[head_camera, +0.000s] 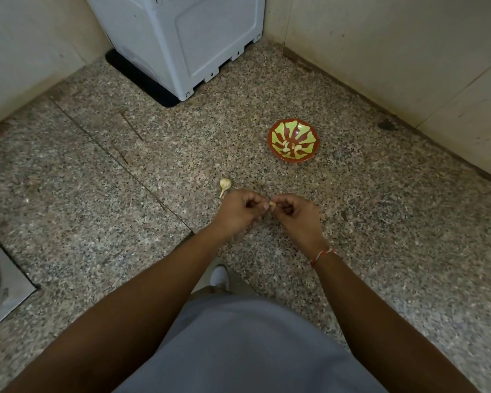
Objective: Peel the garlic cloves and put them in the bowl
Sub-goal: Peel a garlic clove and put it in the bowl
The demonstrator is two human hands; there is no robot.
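Hands: left hand (236,209) and right hand (295,213) together pinch one clove (273,204).
Clove: small, pale, between fingertips.
Bulb (225,183): one, left, beside hands.
Bowl (275,131): one, far right, several peeled cloves (291,147) inside.

left hand (237,209) + right hand (296,212): pinch garlic clove (272,204) | bowl (309,154): peeled cloves inside | garlic bulb (225,183): counter

Beyond my hands: glossy glazed bowl (294,143). Under them: speckled polished stone floor (380,222). Far ahead: matt plastic appliance (182,38).
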